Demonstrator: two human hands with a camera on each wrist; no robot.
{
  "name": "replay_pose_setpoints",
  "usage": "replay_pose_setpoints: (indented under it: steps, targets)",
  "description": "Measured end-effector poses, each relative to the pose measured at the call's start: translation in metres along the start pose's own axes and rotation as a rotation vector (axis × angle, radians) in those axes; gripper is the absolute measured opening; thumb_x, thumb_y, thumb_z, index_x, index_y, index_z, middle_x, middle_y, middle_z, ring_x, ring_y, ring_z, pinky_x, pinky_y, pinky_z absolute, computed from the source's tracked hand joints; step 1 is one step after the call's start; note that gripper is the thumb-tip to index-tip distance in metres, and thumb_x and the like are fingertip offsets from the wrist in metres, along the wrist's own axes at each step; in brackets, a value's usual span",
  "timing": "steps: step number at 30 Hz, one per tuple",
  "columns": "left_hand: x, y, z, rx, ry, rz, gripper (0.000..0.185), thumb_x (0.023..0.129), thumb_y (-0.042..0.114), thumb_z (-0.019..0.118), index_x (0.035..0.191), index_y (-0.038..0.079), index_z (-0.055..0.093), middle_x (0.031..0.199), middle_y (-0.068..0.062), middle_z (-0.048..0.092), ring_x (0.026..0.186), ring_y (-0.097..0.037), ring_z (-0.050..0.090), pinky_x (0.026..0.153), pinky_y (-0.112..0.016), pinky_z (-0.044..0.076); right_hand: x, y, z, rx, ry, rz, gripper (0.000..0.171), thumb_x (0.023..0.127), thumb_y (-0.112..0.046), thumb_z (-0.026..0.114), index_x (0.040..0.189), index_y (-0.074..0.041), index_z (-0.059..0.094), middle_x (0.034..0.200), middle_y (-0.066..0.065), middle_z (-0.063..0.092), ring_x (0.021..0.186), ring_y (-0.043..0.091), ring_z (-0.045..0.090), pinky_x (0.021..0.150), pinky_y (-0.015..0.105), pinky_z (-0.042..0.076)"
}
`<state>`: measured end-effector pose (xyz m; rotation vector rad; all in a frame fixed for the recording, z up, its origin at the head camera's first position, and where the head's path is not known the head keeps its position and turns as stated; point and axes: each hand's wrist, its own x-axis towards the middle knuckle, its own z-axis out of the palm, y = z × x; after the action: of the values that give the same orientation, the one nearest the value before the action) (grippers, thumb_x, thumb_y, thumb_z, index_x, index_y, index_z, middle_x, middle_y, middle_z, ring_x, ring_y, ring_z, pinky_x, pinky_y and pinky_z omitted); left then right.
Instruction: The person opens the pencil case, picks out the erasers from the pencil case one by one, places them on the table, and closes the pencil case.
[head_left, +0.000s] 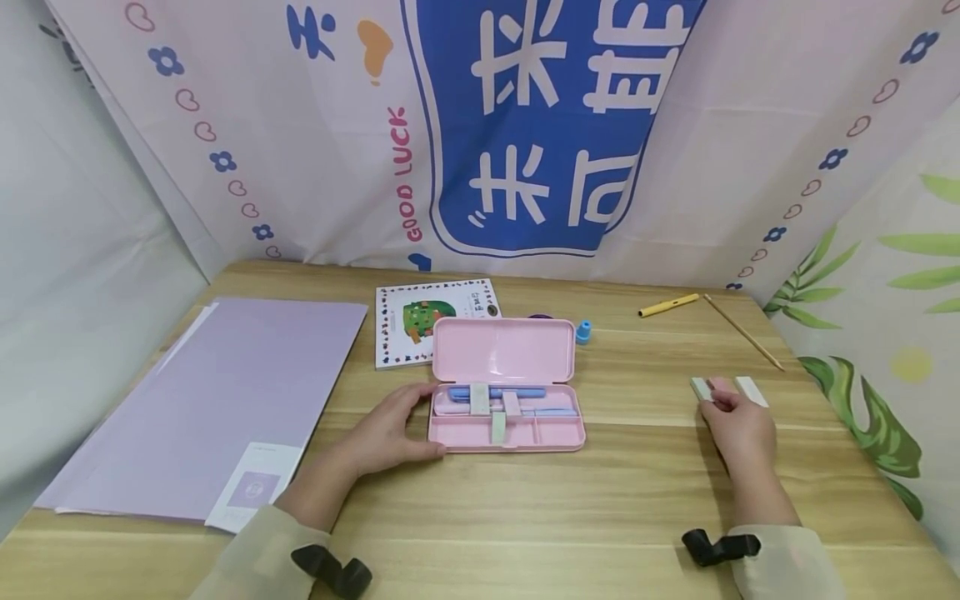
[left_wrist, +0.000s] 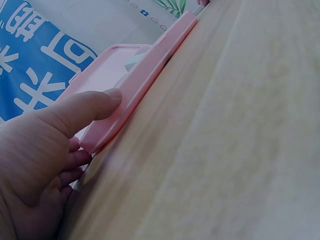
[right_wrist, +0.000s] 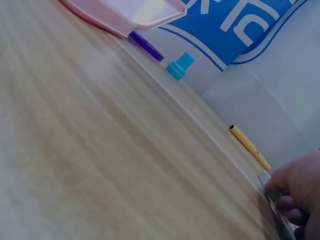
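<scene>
A pink pencil case lies open with its lid raised. My left hand holds its left end, thumb at the front corner and the other fingers round the side. Inside the case are a blue pen, a paler pen and several small block-like erasers, one of them pale green. Over on the right, my right hand pinches among three more erasers: a pale green one, a pink one and a white one. Its fingertips partly hide them.
A yellow pen barrel and a thin wooden stick lie at the back right. Behind the case are a blue cap-like piece, a purple stick and a booklet. Lilac sheets and a white card lie left.
</scene>
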<state>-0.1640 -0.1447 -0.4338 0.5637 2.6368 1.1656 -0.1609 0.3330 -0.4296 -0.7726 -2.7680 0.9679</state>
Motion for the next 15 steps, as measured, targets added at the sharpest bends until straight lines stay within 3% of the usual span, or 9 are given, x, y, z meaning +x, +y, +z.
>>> replay_pose_setpoints:
  steps: [5, 9, 12, 15]
  targets:
    - [0.001, -0.001, 0.000, 0.000, -0.002, 0.001, 0.089, 0.072, 0.042, 0.084, 0.144, 0.007, 0.043, 0.150, -0.017, 0.044, 0.141, -0.036, 0.038, 0.117, -0.054, 0.031, -0.004, -0.005, 0.001, 0.017, 0.039, -0.054, 0.043, 0.094, -0.027, 0.059, 0.126, 0.001, 0.062, 0.113, 0.022, 0.064, 0.097, 0.028, 0.058, 0.066, 0.023, 0.042]
    - [0.000, -0.001, 0.000, -0.004, 0.000, 0.001, 0.089, 0.072, 0.042, 0.084, 0.144, 0.007, 0.043, 0.149, -0.017, 0.044, 0.141, -0.036, 0.038, 0.117, -0.054, 0.031, -0.013, -0.020, 0.007, 0.047, 0.064, -0.166, 0.040, 0.094, -0.026, 0.060, 0.124, 0.000, 0.064, 0.110, 0.019, 0.064, 0.095, 0.023, 0.056, 0.064, 0.015, 0.040]
    - [0.000, -0.001, 0.000, -0.006, 0.000, -0.003, 0.090, 0.072, 0.042, 0.084, 0.144, 0.007, 0.043, 0.150, -0.017, 0.043, 0.141, -0.036, 0.037, 0.117, -0.055, 0.031, -0.024, -0.035, 0.017, 0.063, 0.035, -0.263, 0.039, 0.094, -0.027, 0.062, 0.121, 0.000, 0.066, 0.109, 0.019, 0.066, 0.096, 0.024, 0.059, 0.069, 0.018, 0.045]
    - [0.000, -0.001, 0.000, -0.005, -0.002, -0.010, 0.091, 0.072, 0.043, 0.084, 0.145, 0.008, 0.042, 0.150, -0.017, 0.043, 0.142, -0.036, 0.037, 0.118, -0.055, 0.031, -0.037, -0.053, 0.031, 0.087, -0.035, -0.344, 0.040, 0.093, -0.028, 0.064, 0.121, 0.000, 0.066, 0.111, 0.020, 0.066, 0.099, 0.028, 0.060, 0.081, 0.030, 0.050]
